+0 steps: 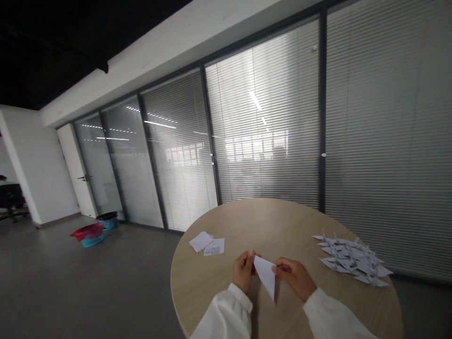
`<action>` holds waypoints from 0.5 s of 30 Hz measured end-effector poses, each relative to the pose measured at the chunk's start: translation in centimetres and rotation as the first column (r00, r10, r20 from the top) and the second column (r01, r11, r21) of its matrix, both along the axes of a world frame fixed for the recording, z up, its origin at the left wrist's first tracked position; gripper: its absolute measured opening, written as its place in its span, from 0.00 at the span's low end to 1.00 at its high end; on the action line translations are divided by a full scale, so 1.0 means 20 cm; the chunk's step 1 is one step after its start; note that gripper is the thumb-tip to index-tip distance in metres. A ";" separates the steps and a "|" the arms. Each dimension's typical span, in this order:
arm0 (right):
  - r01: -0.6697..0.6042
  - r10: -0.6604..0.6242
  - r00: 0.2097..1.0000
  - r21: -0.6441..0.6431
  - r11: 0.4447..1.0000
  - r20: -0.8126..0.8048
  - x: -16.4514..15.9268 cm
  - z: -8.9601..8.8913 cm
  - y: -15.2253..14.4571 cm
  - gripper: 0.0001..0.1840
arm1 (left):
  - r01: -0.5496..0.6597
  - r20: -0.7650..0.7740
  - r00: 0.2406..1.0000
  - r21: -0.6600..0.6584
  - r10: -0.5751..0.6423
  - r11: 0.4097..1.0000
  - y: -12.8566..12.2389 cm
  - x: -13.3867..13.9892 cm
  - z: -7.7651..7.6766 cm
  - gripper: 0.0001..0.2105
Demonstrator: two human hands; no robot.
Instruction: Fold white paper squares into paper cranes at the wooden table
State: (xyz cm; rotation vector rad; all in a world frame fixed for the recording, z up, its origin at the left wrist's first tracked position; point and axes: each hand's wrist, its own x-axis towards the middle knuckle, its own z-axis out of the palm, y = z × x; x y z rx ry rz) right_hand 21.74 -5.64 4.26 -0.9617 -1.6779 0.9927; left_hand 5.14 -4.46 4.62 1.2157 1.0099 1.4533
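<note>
A folded white paper triangle (266, 277) hangs between my two hands above the round table, one point facing down toward me. My left hand (243, 271) pinches its upper left corner between thumb and fingers. At the upper right corner, the thumb and fingers of my right hand (295, 278) are closed on the same paper. Left of my hands lie a few square paper sheets (214, 246), one with print on it. On the right side of the table sits a cluster of folded paper cranes (353, 260), overlapping each other.
The round wooden table (261, 214) stands close to a glass partition (264, 108) with blinds. On the floor to the left are a blue basket with a red liner (90, 234) and a second blue basket with a black liner (108, 220). A white door (77, 172) is farther back.
</note>
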 end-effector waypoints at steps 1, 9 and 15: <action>-0.007 0.007 1.000 -0.013 1.000 0.012 0.00 0.00 0.00 0.19 | -0.002 -0.008 1.000 0.006 0.002 1.000 0.00 0.00 0.00 0.25; 0.063 -0.063 0.998 -0.015 0.998 -0.019 0.01 0.02 -0.01 0.22 | 0.108 -0.044 0.992 -0.126 -0.115 0.986 0.00 0.02 -0.01 0.21; 0.073 -0.075 0.996 -0.031 0.997 -0.046 0.01 0.02 -0.01 0.24 | 0.116 -0.039 0.992 -0.084 -0.119 0.990 -0.01 0.02 -0.02 0.18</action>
